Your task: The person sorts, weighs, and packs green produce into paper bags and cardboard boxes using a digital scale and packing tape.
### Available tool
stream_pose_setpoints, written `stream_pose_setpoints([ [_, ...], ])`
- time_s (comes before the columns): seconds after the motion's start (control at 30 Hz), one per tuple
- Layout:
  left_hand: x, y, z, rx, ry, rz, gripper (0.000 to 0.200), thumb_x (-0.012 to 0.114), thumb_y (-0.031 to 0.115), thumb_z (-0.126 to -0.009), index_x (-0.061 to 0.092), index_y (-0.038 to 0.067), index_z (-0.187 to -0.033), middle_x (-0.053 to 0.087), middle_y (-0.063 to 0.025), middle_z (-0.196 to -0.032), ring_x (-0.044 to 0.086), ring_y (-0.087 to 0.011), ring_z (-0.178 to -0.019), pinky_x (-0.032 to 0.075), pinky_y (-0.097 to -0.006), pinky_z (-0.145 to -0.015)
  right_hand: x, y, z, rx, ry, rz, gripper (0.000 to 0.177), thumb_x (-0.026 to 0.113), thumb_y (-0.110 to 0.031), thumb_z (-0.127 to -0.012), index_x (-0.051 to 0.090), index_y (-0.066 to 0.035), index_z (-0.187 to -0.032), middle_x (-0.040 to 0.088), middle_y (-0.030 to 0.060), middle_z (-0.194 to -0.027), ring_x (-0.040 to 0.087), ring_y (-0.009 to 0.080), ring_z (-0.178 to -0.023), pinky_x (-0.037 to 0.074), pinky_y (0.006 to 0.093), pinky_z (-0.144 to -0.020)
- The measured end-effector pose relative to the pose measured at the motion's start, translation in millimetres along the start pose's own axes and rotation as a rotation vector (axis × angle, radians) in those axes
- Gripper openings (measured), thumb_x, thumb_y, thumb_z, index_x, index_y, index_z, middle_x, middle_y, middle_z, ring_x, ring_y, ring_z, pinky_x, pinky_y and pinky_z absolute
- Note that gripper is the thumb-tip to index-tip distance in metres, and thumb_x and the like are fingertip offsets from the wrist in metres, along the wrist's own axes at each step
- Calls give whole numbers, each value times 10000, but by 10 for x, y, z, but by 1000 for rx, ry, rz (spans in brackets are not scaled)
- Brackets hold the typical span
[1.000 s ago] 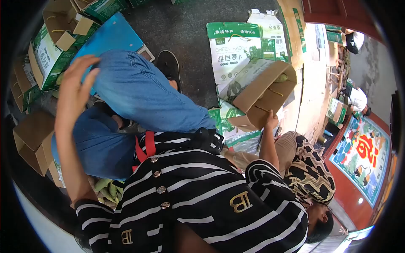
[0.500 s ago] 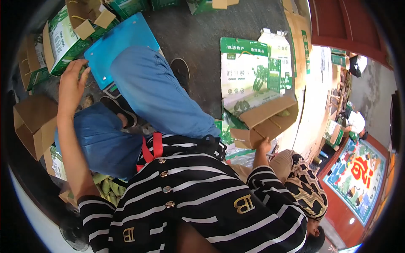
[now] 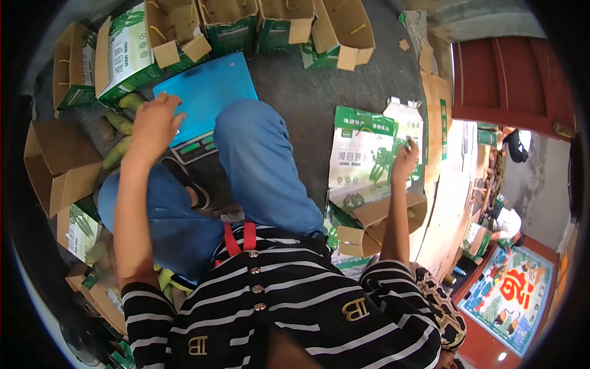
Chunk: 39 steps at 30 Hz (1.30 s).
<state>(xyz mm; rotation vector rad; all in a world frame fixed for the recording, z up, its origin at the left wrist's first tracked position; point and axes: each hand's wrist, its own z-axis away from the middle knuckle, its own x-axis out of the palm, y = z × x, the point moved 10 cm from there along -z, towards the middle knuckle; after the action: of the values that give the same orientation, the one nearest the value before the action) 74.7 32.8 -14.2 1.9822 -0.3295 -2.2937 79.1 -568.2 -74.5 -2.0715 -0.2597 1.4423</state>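
Observation:
My left hand [image 3: 158, 126] hangs over the near left edge of a blue-topped weighing scale [image 3: 212, 83], fingers apart and holding nothing. Below that edge shows the scale's display panel [image 3: 193, 147]. Several long green radishes [image 3: 120, 123] lie on the floor just left of this hand. On the other side, my right hand [image 3: 404, 163] is over a flattened green-and-white printed carton [image 3: 362, 144], its fingers loosely extended. Under my right forearm is a carton with raised brown flaps [image 3: 359, 241], partly hidden by the arm.
Open printed cartons with yellow cord handles [image 3: 230, 27] line the back. A brown open box [image 3: 61, 163] stands at the left. Cardboard sheets [image 3: 436, 141] lie to the right. One person in patterned clothing [image 3: 439, 301] is close on my right; another [image 3: 509, 222] is farther off.
My right hand has let go of the brown-flapped carton and moved forward over the flattened carton. My view has shifted, bringing more cartons and the radishes into sight.

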Motion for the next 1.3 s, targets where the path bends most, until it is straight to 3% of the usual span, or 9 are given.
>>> stream_pose_setpoints([
  [0.1, 4, 30, 39, 21, 34, 2, 245, 629, 183, -793, 578, 26, -973, 582, -152, -906, 573, -326, -871, 422, -424, -814, 1078, -1629, -447, -487, -108, -12, 371, 543, -71, -816, 495, -34, -1182, 469, 152, -1273, 500, 328, -1117, 430, 367, -902],
  [0.3, 60, -5, 51, -37, -36, 27, 246, 632, 186, -793, 592, 40, -986, 583, -146, -958, 556, -329, -899, 418, -417, -807, 2582, -2376, -1206, -646, -166, 275, 289, 564, -271, -824, 637, -57, -1004, 565, 209, -1147, 610, 337, -917, 494, 359, -785],
  [0.4, 6, 40, 30, -1, 25, 79, 232, 631, 185, -797, 599, 30, -966, 581, -142, -927, 557, -319, -879, 414, -409, -801, 3157, -1802, -1398, -76, -741, 91, 342, 559, -327, -829, 649, -32, -975, 650, 209, -912, 640, 340, -801, 500, 378, -746],
  [0.63, 13, 26, 11, -4, -23, 59, 240, 641, 176, -786, 595, 20, -962, 579, -143, -886, 556, -319, -859, 416, -405, -777, 2147, -1475, -1101, -354, -462, 378, 462, 541, -427, -828, 633, 12, -715, 610, 226, -691, 609, 389, -678, 471, 444, -653],
  [0.87, -35, 89, 62, 13, 3, 69, 251, 638, 178, -786, 583, 26, -979, 576, -148, -901, 562, -325, -852, 426, -417, -765, 638, -378, 234, 153, -641, 234, 373, 616, -382, -799, 637, -9, -802, 643, 165, -711, 632, 313, -694, 489, 383, -642],
  [0.93, -49, 93, 49, 22, 33, 93, 257, 633, 184, -791, 574, 27, -986, 573, -151, -903, 561, -338, -850, 435, -422, -742, 436, -211, 394, 109, -666, 467, 394, 613, -396, -791, 640, -4, -822, 647, 177, -744, 637, 311, -728, 496, 393, -653],
  [1.1, -75, 89, 46, 33, 49, 67, 254, 627, 184, -798, 570, 22, -984, 572, -160, -907, 562, -352, -842, 443, -439, -720, 450, -322, 353, -134, -347, 805, 396, 648, -396, -752, 587, -38, -908, 649, 184, -831, 626, 362, -779, 499, 445, -644],
  [1.23, -79, -2, 95, 26, 61, 105, 257, 622, 193, -804, 566, 21, -986, 576, -170, -919, 568, -355, -856, 445, -453, -726, 813, -737, 157, -100, -502, 735, 496, 648, -426, -761, 510, -24, -1017, 627, 189, -951, 624, 356, -827, 503, 444, -679],
  [1.3, -43, -93, 114, 7, 93, 85, 263, 621, 203, -804, 564, 20, -984, 577, -173, -922, 569, -358, -863, 446, -457, -729, 1074, -1088, 148, -319, -439, 609, 457, 650, -382, -778, 535, -33, -1050, 635, 181, -881, 626, 345, -807, 497, 420, -685],
])
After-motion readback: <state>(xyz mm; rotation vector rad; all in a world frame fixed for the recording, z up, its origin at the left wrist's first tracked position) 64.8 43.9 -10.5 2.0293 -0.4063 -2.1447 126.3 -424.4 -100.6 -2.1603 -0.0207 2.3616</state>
